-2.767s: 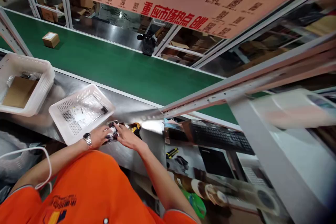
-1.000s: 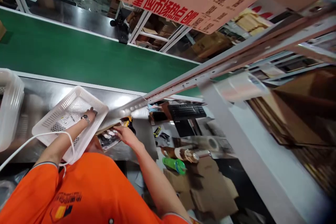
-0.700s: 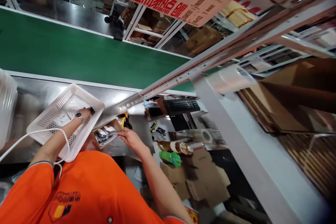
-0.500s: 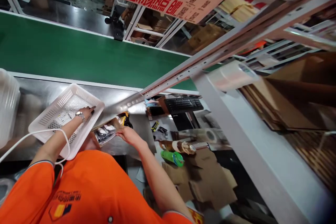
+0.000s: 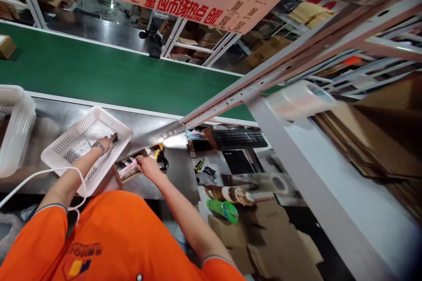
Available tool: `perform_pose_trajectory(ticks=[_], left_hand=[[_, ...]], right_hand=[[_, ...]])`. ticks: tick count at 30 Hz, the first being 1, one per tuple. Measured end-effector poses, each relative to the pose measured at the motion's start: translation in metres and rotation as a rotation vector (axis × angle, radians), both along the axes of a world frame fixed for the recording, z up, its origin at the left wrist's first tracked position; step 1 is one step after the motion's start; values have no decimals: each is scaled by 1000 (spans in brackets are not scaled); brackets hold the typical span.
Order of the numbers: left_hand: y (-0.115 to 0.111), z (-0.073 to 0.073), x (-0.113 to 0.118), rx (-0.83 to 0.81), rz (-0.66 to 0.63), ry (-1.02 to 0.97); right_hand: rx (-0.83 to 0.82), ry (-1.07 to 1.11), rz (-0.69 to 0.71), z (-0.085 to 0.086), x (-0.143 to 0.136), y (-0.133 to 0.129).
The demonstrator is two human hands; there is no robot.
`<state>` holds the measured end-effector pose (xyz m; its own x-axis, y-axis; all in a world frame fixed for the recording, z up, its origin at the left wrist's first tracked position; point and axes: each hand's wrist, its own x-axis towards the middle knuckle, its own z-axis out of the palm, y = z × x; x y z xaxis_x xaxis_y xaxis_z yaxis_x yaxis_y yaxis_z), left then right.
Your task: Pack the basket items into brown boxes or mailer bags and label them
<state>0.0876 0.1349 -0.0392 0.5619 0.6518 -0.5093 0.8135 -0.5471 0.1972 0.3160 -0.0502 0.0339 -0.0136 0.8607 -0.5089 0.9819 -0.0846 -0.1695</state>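
Note:
My left hand (image 5: 106,142), with a watch on its wrist, reaches into a white perforated plastic basket (image 5: 59,142). Its fingers are closed around a small dark thing (image 5: 115,138) whose kind I cannot make out. Flat pale packets (image 5: 79,148) lie on the basket floor. Beside the basket stands a small open cardboard box (image 5: 132,178) holding several small packed items. My right hand (image 5: 149,167) is at the box's right end, its fingers pinching a pinkish-white packet (image 5: 128,169) in the box.
A yellow and black tape dispenser (image 5: 160,156) lies right of the box. Stacked baskets (image 5: 24,140) stand at left, and a white cable (image 5: 39,171) crosses my left forearm. Beyond runs a green conveyor belt (image 5: 115,77) with a carton (image 5: 5,47). A metal post (image 5: 227,100) slants across.
My right hand has shifted left over the small box, and the pinkish-white packet now shows at its fingers. My left hand stays in the basket. A carton has appeared on the belt.

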Motion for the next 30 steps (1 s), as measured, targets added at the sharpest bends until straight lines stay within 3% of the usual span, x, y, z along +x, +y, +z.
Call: perform_pose_trajectory(ticks=[3,6,12,16,19,21,24,26,30], left_hand=[[5,3,13,-19,7,25],[9,4,25,-19,5,25],[9,12,24,9,22,-29],[-19,36,13,129,142,-284],[-66,56,15,115,64,-529],[-101,64,23,13,-45,-510],[-136,62,40,-115,-153,-261],[-144,57,49,-128,-170,-148],[-138,51,64,-81,-166,-98]], right_hand=[[9,41,65,-4,1,-3],[8,57,39,-9,-3,-1],[-49,83,-283,-13,-17,15],[-18,107,-433,-11,-22,18],[13,118,-474,-11,-20,14],[29,163,-419,-12,-14,12],[14,251,-265,-14,0,12],[-1,292,-196,-14,10,13],[54,355,-47,-6,29,10]])
